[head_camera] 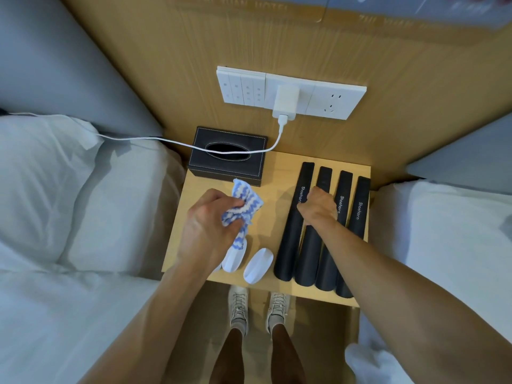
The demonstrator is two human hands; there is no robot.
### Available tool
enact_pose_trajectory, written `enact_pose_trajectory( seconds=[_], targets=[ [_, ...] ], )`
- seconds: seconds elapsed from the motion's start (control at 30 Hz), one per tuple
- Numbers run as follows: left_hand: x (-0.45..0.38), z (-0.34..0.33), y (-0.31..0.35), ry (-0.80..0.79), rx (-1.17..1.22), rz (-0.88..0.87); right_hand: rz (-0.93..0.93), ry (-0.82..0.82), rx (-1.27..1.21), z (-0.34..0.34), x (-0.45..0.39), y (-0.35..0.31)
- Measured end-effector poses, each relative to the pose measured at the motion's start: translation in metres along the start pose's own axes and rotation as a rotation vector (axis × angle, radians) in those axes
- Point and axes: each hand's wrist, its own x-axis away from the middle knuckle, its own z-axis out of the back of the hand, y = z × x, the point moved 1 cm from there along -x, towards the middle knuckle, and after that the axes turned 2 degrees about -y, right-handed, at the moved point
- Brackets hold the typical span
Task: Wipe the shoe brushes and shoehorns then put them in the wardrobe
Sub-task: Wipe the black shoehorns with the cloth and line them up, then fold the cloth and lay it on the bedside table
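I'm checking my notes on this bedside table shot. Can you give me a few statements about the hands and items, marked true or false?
1. The left hand grips a blue-and-white cloth. True.
2. Four black shoehorns lie side by side on the table. True.
3. The right hand rests on the tissue box. False: it is on the shoehorns.
4. The shoe brushes are black. False: they are white.
5. A charger is plugged into the wall panel. True.
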Motion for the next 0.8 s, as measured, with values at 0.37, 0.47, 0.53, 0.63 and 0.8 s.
enact_pose_trajectory(
  seconds=[0.37, 0.47, 0.53, 0.63, 0.8],
  targets=[
    [0.000, 0.011, 0.016, 0.004, 0.120, 0.024, 0.336, -0.120, -0.595, 0.035, 0.092, 0.001],
    [0.000, 0.024, 0.028, 0.007, 0.202, 0.074, 0.567, -0.128, -0.666, 0.056, 0.148, -0.012],
    [-0.002, 0.036, 0.041, 0.000, 0.245, 0.062, 0.641, -0.081, -0.718, 0.072, 0.180, -0.021],
    [-0.005, 0.054, 0.063, -0.027, 0.278, -0.007, 0.676, 0.037, -0.805, 0.108, 0.210, -0.031],
    [-0.010, 0.083, 0.097, -0.082, 0.282, -0.207, 0.801, 0.144, -0.711, 0.173, 0.234, -0.042]
  ],
)
